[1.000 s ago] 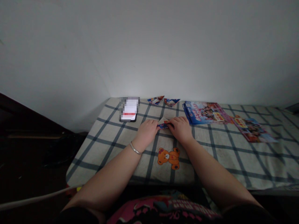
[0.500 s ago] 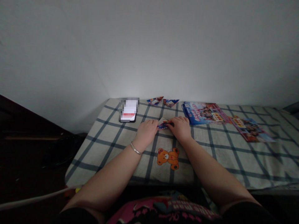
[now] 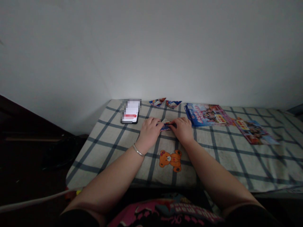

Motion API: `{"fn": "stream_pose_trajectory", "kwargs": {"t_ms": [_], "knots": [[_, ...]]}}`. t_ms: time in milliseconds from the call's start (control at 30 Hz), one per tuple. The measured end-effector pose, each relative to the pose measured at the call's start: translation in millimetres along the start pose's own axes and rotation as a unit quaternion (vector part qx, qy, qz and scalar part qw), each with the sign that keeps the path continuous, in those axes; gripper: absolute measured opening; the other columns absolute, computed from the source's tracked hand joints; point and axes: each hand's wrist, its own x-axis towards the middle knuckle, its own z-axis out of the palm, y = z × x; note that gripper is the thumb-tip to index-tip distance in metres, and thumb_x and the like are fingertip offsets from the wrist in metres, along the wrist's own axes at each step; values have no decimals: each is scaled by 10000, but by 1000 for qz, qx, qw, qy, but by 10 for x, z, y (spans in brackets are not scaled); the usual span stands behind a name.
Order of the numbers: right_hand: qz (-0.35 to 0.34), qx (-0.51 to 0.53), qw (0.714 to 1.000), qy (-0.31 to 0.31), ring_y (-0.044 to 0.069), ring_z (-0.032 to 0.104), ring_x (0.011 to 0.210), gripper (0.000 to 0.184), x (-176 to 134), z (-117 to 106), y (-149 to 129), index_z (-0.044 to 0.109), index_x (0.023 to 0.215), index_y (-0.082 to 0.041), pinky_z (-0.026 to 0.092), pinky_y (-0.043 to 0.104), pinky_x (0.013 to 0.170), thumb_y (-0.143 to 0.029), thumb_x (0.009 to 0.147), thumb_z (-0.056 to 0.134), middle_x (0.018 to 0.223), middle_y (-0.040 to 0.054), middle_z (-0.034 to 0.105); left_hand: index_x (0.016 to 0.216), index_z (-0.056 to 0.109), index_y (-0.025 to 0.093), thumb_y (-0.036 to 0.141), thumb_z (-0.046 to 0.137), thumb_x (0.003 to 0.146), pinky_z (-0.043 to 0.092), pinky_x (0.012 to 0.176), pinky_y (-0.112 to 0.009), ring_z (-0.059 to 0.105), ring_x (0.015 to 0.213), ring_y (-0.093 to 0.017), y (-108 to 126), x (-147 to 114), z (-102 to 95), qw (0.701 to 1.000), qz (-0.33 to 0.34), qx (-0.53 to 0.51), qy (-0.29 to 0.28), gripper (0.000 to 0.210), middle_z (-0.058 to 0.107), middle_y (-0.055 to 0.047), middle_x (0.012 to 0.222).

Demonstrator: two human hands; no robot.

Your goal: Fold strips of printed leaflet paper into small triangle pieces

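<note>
Between my hands lies a small piece of folded printed paper (image 3: pixel 165 127), blue and red with a pale inner side showing. My left hand (image 3: pixel 149 131) has its fingers closed on the paper's left end. At the other end, my right hand (image 3: pixel 182 130) pinches the paper between thumb and fingers. My fingers cover much of it, so its full shape is hidden. Beyond my hands, against the wall, stand two folded paper pieces (image 3: pixel 157 102) in similar print, side by side.
A phone (image 3: pixel 131 113) with a lit screen lies at the back left. Printed leaflets (image 3: pixel 205 114) are stacked to the right, with another leaflet (image 3: pixel 257 131) farther right. A checked cloth (image 3: pixel 111 135) with an orange bear print covers the table. A white wall (image 3: pixel 151 50) rises behind.
My left hand's fingers have shifted slightly up and over on the paper's left end. My right hand stays nearly still, and the other things have not moved.
</note>
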Motion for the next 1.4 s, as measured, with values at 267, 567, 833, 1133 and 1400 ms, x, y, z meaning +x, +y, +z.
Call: {"fn": "stream_pose_trajectory", "kwargs": {"t_ms": [267, 567, 833, 1133, 1400], "knots": [[40, -6, 998, -40, 227, 574, 910, 117, 48, 25, 28, 680, 880, -216, 358, 340, 828, -303, 882, 602, 912, 48, 702, 1097, 675, 258, 160, 564, 865, 259, 1134, -517, 524, 1103, -228, -6, -5, 39, 994, 95, -42, -16, 276, 700, -12, 1077], [39, 18, 997, -62, 227, 593, 905, 159, 73, 9, 63, 700, 920, -207, 404, 328, 811, -260, 900, 551, 926, 52, 718, 1163, 643, 241, 217, 499, 917, 199, 1165, -507, 532, 1144, -213, 64, -37, 49, 994, 101, -34, -39, 286, 668, -6, 1188], [-13, 19, 999, 25, 233, 530, 1090, 190, 12, -104, 102, 719, 975, -207, 379, 369, 987, -226, 881, 556, 1144, 67, 669, 1170, 637, 175, 243, 525, 896, 216, 1157, -507, 537, 1155, -253, 100, -16, 18, 998, 58, -1, -34, 304, 659, -75, 1172], [-26, -37, 983, -178, 184, 645, 928, 341, -75, -218, -131, 616, 1238, -332, 489, 269, 725, -321, 946, 441, 1152, 27, 666, 1156, 618, 162, 234, 527, 887, 419, 1022, -433, 556, 1095, -245, 57, -19, 0, 997, 36, -14, -61, 293, 627, -80, 1183], [-25, -58, 971, -229, 197, 645, 990, 410, -92, -266, -235, 509, 1351, -332, 496, 293, 776, -337, 973, 349, 1221, 36, 652, 1106, 596, 147, 223, 553, 873, 475, 970, -385, 550, 1121, -242, 25, -34, -26, 996, 29, -18, -78, 249, 602, -95, 1197]]}}
